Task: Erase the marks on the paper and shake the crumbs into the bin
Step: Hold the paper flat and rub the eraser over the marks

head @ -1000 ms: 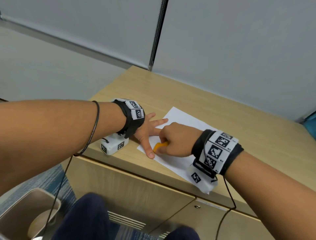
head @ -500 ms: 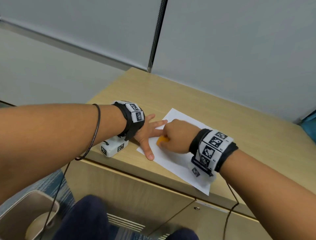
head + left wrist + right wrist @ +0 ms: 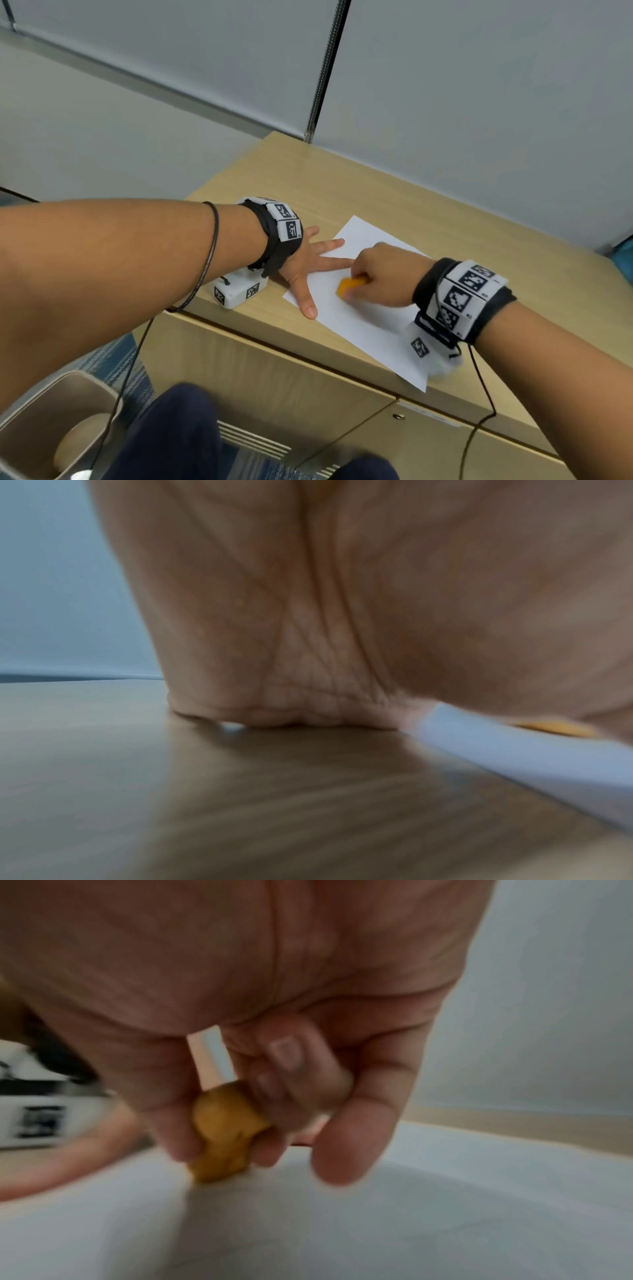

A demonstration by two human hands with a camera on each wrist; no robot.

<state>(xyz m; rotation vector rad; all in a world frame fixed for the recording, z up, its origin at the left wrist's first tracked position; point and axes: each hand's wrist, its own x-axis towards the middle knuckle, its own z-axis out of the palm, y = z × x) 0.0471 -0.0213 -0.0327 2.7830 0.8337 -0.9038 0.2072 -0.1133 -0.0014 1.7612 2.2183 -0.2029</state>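
While my left hand [image 3: 301, 263] lies spread flat to pin the paper [image 3: 363, 318] on the tabletop [image 3: 479, 219], my right hand [image 3: 383, 274] pinches the orange eraser [image 3: 349, 286] against the sheet to rub marks, with the bin [image 3: 51, 418] waiting on the floor below left.

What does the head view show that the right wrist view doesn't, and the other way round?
Only the head view shows the bin on the floor, the whole paper and the left hand flat on its near corner. Only the right wrist view shows the fingertips pinching the orange eraser against the sheet. Both show the right hand gripping the eraser on the paper.
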